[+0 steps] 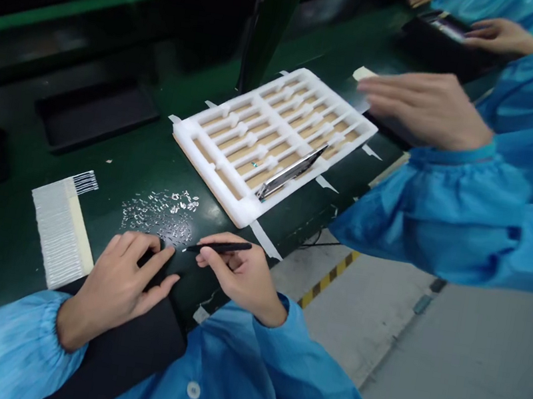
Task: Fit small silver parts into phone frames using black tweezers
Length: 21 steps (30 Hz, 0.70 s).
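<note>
My right hand [241,276] grips slim black tweezers [226,246] like a pen, the tip pointing left over the bench with a tiny silver bit at its end. Just left of it, my left hand [119,281] rests palm down, its thumb and fingers apart, above a black tray or pad [143,342]. What lies under that palm is hidden. Many small silver metal pieces [160,213] are scattered on the green bench [120,163] in front of both hands. A white ribbed strip sheet [62,231] with a cream band lies left of my left hand.
A white foam rack [264,118] with slots stands ahead, one thin device part [293,173] leaning in it. Dark trays [95,115] lie at the left. On the right, a co-worker's blurred hand [427,110] in a blue sleeve reaches over the bench; another person works beyond.
</note>
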Each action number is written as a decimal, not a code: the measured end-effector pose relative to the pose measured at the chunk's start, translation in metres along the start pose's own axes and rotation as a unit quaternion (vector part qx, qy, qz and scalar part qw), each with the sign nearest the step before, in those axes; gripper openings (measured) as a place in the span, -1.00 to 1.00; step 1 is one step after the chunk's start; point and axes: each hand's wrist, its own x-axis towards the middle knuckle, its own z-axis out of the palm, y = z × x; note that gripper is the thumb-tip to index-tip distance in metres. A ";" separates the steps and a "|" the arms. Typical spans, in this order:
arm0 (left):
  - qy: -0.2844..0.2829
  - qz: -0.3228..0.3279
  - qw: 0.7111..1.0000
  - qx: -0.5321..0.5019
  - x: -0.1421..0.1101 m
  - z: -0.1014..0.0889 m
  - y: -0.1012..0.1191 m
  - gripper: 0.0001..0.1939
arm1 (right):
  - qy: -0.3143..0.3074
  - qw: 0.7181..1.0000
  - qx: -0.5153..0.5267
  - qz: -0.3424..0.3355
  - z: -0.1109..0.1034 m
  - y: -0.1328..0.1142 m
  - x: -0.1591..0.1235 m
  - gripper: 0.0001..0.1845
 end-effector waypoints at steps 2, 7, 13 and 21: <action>-0.001 0.001 1.000 0.000 0.000 0.000 0.000 -0.71 | -0.018 0.999 -0.022 -0.027 -0.001 0.000 -0.001 -0.77; 0.004 0.004 1.000 0.010 0.000 0.001 0.000 -0.72 | -0.051 0.995 -0.054 -0.061 -0.004 0.001 0.000 -0.83; -0.003 -0.002 1.000 0.007 0.000 0.000 0.001 -0.70 | -0.045 0.998 -0.029 -0.026 -0.001 0.001 0.001 -0.78; -0.024 -0.007 0.999 0.043 -0.001 0.004 0.000 -0.65 | -0.015 0.996 0.036 0.078 0.006 0.003 0.013 -0.61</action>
